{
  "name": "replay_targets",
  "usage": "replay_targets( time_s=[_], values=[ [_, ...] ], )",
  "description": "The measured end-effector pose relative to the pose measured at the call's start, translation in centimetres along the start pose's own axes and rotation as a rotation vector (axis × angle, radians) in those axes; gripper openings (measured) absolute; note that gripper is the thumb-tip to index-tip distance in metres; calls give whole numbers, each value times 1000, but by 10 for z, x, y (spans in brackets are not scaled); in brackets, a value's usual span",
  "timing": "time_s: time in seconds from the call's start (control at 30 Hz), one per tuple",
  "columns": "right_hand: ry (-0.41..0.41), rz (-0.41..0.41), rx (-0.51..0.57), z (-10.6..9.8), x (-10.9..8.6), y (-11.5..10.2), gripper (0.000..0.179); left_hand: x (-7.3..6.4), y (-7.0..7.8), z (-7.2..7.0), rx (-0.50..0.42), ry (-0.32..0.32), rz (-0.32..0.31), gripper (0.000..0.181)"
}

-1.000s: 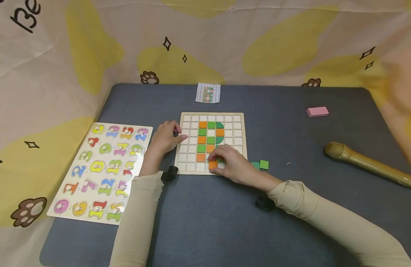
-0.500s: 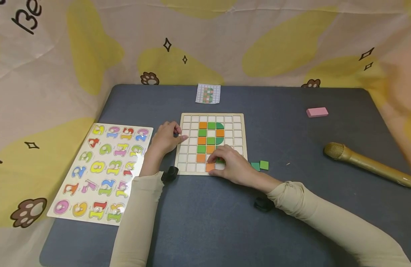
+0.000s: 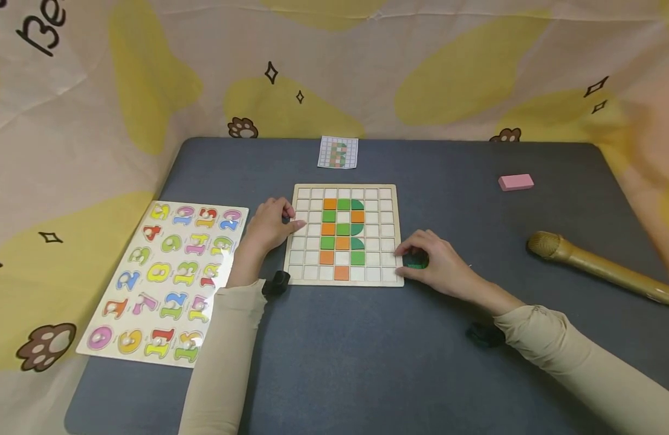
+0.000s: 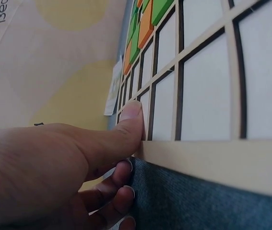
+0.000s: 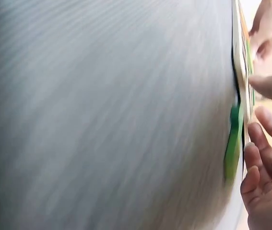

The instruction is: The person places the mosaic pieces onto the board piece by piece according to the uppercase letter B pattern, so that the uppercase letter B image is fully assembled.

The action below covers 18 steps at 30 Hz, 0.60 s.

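Observation:
A wooden grid board (image 3: 383, 229) lies on the table, with orange and green tiles in its middle columns. At its left edge my left hand (image 3: 270, 225) holds the frame. The left wrist view shows the thumb (image 4: 132, 115) over the frame and the other fingers curled beside its edge. My right hand (image 3: 440, 263) hovers at the board's right edge, thumb and fingers apart with nothing between them. Beneath that hand lie green tiles (image 3: 417, 260), partly hidden by it; they look blurred in the right wrist view. An orange square tile (image 3: 341, 273) sits in the bottom row.
Behind the board lies a small pattern card (image 3: 338, 152). A number puzzle board (image 3: 165, 278) is on the left, partly under the left sleeve. On the right are a pink block (image 3: 516, 182) and a gold microphone (image 3: 601, 269). A printed cloth (image 3: 334, 72) hangs behind the table.
My right hand set the orange tile into the bottom row, let it go and moved right to the green tiles beside the board. My left hand stayed in place.

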State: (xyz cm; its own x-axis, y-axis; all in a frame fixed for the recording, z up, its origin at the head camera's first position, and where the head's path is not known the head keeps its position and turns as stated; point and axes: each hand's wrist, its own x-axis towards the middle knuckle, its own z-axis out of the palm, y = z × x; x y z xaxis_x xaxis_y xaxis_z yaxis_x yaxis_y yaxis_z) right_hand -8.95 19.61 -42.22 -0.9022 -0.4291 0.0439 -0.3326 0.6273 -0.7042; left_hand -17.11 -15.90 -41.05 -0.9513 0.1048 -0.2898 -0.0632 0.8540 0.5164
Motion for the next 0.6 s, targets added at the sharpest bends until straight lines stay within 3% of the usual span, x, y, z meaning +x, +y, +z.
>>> replay_targets(
  time_s=[0.27,0.6],
  values=[
    [-8,-42,-35,-20,-20,19,30,-1,1,-1,-6,-4,-11,34],
    [4,0,-2,-14,-20,15,21,-1,1,0,-12,1,0,33]
  ],
)
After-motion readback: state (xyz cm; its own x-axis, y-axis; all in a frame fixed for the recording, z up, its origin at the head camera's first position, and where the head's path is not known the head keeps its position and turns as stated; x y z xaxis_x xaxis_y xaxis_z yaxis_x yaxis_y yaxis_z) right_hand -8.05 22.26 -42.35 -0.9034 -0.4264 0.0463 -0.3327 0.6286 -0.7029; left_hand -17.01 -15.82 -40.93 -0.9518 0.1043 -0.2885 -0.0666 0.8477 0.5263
